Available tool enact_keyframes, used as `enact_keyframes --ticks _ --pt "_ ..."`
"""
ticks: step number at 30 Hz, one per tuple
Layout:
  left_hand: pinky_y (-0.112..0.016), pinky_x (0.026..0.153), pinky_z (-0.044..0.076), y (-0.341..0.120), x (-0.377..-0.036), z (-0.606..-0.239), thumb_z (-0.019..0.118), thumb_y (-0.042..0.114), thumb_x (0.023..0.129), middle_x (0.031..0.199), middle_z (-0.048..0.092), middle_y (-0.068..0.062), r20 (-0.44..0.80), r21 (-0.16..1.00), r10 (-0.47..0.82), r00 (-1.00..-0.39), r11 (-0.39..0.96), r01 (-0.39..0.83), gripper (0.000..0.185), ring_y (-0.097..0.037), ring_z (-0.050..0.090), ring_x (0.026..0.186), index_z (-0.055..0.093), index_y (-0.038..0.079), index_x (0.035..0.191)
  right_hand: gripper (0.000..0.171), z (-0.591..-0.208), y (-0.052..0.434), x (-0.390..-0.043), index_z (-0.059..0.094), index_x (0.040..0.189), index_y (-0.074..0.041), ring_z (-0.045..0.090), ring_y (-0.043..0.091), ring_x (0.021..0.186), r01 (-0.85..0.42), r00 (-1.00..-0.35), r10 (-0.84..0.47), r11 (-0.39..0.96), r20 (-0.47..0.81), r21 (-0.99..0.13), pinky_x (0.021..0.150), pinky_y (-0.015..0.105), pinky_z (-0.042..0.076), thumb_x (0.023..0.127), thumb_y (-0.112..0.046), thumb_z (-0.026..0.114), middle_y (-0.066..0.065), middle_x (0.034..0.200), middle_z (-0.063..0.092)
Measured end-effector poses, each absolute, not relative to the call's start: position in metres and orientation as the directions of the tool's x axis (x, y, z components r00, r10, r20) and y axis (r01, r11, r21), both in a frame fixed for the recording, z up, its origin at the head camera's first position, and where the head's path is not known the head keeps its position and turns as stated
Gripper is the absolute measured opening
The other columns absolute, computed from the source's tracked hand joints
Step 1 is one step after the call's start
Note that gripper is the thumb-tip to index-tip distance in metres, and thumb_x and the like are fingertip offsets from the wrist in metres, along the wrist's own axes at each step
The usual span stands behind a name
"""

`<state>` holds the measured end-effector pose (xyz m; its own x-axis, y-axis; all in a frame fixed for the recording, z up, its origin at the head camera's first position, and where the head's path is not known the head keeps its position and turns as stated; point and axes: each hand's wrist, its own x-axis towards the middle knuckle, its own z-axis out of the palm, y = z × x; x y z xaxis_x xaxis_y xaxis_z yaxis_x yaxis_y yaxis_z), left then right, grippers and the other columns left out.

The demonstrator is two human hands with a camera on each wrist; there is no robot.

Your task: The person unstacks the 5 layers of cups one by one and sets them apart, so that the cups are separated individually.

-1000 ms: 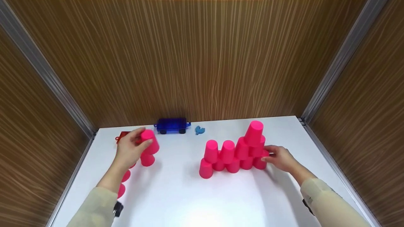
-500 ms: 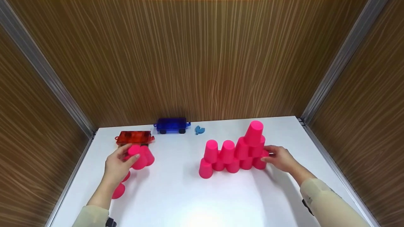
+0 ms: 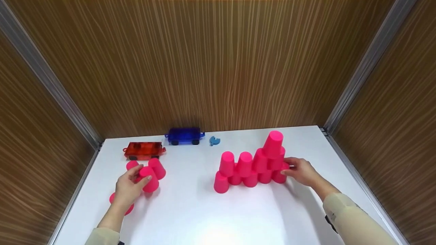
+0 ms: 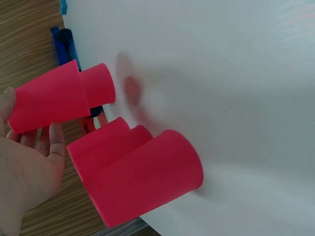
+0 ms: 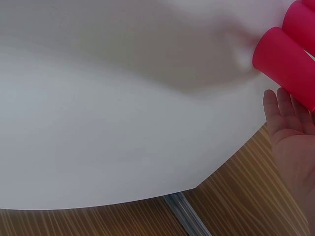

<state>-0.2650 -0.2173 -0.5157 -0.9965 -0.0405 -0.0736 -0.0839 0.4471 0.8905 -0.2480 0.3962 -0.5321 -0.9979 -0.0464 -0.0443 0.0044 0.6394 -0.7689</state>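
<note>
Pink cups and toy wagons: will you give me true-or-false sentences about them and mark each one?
1. The left hand holds a pink cup. True.
2. The red wagon is right of the blue wagon in the head view. False: it is on the left.
3. The cup stack is three levels high at its tallest. True.
4. The right hand holds the stack's top cup. False: it is at a bottom cup.

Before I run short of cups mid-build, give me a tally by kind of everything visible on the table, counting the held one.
Stacked pink cups: 10
Unstacked pink cups, including the held cup in the left hand: 5
Toy wagons, one red, one blue: 2
Small blue piece: 1
Total: 18
</note>
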Motion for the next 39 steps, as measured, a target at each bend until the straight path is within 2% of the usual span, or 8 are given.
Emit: enact_keyframes --ticks 12,21,27,39 --pt "-0.05 0.111 0.049 -0.215 -0.271 -0.531 0.078 0.03 0.099 0.157 0.049 -0.018 -0.106 0.886 -0.048 -0.993 0.449 -0.117 0.077 -0.038 0.046 0.144 0.04 0.012 0.164 0.053 -0.533 0.397 -0.247 0.059 0.141 0.011 0.071 0.045 0.113 -0.014 -0.998 -0.053 0.638 -0.026 -0.77 0.097 0.048 0.06 0.096 -0.008 0.078 0.029 0.131 0.067" --pt "-0.049 0.109 0.051 -0.217 -0.272 -0.537 0.078 0.027 0.1 0.155 0.05 -0.02 -0.117 0.876 -0.035 -0.992 0.468 -0.12 0.075 -0.039 0.048 0.141 0.041 0.009 0.163 0.054 -0.53 0.395 -0.247 0.06 0.142 0.008 0.071 0.044 0.115 0.022 -0.998 -0.032 0.645 -0.056 -0.764 0.098 0.048 0.059 0.096 -0.011 0.08 0.027 0.132 0.067" --pt "-0.051 0.108 0.052 -0.216 -0.273 -0.538 0.078 0.026 0.1 0.156 0.049 -0.022 -0.151 0.873 -0.028 -0.988 0.465 -0.147 0.077 -0.042 0.045 0.143 0.039 0.009 0.164 0.053 -0.53 0.395 -0.246 0.06 0.141 0.009 0.07 0.044 0.115 -0.013 -0.998 -0.053 0.648 -0.028 -0.762 0.098 0.05 0.059 0.096 -0.01 0.079 0.028 0.131 0.067" --pt "-0.053 0.11 0.049 -0.213 -0.276 -0.54 0.077 0.021 0.1 0.157 0.048 -0.023 -0.139 0.872 -0.024 -0.99 0.47 -0.134 0.073 -0.044 0.044 0.144 0.041 0.007 0.162 0.05 -0.533 0.396 -0.247 0.06 0.139 0.012 0.07 0.046 0.115 -0.039 -0.998 -0.07 0.617 -0.005 -0.786 0.095 0.047 0.061 0.095 -0.004 0.079 0.028 0.129 0.068"
